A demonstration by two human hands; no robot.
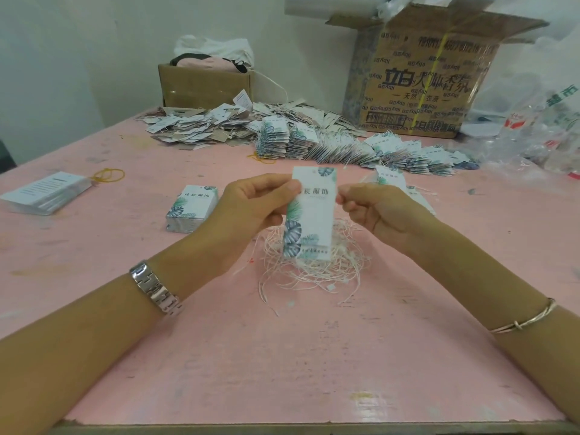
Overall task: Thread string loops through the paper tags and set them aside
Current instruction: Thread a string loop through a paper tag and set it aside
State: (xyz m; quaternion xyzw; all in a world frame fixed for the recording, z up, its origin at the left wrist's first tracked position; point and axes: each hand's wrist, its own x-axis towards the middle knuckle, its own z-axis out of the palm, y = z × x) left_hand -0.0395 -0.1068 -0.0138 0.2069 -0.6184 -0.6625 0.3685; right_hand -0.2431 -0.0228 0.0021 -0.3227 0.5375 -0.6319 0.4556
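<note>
Item: paper tag (314,208), upright over the string pile (314,274), pinched in my left hand (251,202). Right hand (373,208) curled at its edge, perhaps nipping a loop; unclear. I'd hold the tag steady and feed slowly.

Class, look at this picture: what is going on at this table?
A person holds a tag upright over a heap of strings on the pink table. The left hand grips its left edge; the right hand pinches its right edge. A pile of strung tags lies further back, a stack to the left.
</note>
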